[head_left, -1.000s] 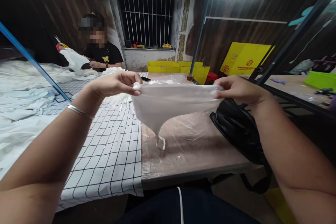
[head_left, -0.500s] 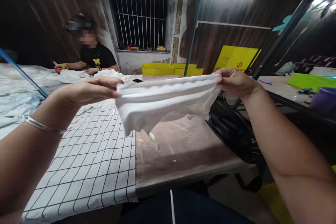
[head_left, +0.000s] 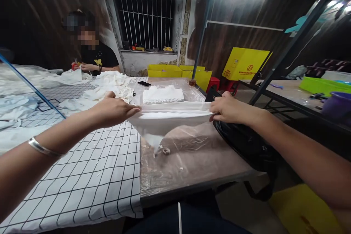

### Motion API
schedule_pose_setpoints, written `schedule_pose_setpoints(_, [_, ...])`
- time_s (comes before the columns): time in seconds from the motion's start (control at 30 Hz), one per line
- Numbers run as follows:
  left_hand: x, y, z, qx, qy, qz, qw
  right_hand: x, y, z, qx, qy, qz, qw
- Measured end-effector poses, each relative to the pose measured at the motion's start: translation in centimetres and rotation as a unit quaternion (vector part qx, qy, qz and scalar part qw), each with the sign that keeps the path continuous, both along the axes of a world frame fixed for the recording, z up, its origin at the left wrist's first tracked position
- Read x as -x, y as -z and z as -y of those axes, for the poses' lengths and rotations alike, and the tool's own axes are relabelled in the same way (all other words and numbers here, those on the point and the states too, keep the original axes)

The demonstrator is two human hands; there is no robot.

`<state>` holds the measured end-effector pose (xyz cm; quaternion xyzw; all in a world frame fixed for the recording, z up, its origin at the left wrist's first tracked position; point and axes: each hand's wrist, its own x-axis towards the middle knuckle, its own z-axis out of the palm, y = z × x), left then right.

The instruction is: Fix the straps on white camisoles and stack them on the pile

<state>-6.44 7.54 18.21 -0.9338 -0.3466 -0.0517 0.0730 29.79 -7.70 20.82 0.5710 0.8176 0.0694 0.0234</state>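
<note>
Between my two hands a piece of white cloth (head_left: 175, 115) is stretched sideways over the table. My left hand (head_left: 117, 109) pinches its left end, and my right hand (head_left: 223, 108) grips its right end. The lower part of the cloth hangs toward the plastic-covered tabletop (head_left: 192, 157), its lower left corner close to the surface. Just behind it lies a neat stack of white cloths (head_left: 163, 94). A small pale ring-shaped scrap (head_left: 166, 150) rests beside the hanging corner.
Piles of white cloth (head_left: 112, 84) cover the checked tablecloth (head_left: 95, 175) at left, where a person (head_left: 101, 56) in black sits. A phone (head_left: 144, 83) and a glass (head_left: 192, 82) stand farther back. A black bag (head_left: 244, 146) is at the right edge, near a metal post (head_left: 285, 51).
Both hands have lowered and come closer together with the cloth, bringing the stack behind it into view. The person at left has raised their hands closer to their body.
</note>
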Motion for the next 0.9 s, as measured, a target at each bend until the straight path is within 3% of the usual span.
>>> schedule_pose_setpoints(0.17, [-2.3,-0.3,2.3,-0.058,-0.121,0.024,0.991,0.5,3.1,0.5,-0.056,0.017,0.12,0.991])
schedule_pose_setpoints(0.23, [-3.1,-0.3,3.7,-0.057,-0.125,0.007,0.991,0.2,3.7,0.6,-0.1,0.086,0.099,0.986])
schedule_pose_setpoints(0.33, [-4.1,0.3,5.6,-0.047,-0.109,-0.021,0.993,-0.4,4.9,0.3,-0.196,0.212,0.032,0.957])
schedule_pose_setpoints(0.43, [-5.3,2.6,6.7,-0.019,-0.097,-0.078,0.992,-0.4,7.8,-0.8,-0.214,0.305,-0.049,0.927])
schedule_pose_setpoints(0.53, [-6.6,6.6,7.1,0.064,-0.073,-0.127,0.987,0.2,12.2,-2.3,-0.176,0.357,-0.2,0.895])
schedule_pose_setpoints(0.63, [-7.6,10.9,7.1,0.153,-0.071,-0.132,0.977,0.7,16.1,-3.1,-0.129,0.334,-0.375,0.855])
schedule_pose_setpoints(0.73, [-7.9,13.4,6.8,0.24,-0.068,-0.098,0.964,0.7,17.5,-2.6,-0.111,0.299,-0.442,0.838])
schedule_pose_setpoints(0.77, [-7.9,13.8,6.5,0.264,-0.067,-0.088,0.958,0.6,17.4,-2.2,-0.09,0.273,-0.449,0.846])
schedule_pose_setpoints(0.83, [-7.7,13.8,6.0,0.288,-0.062,-0.074,0.953,0.6,16.5,-1.4,-0.003,0.188,-0.408,0.893])
schedule_pose_setpoints(0.9, [-7.6,13.2,5.6,0.276,-0.054,-0.069,0.957,0.7,15.1,-0.7,0.108,0.099,-0.264,0.953])
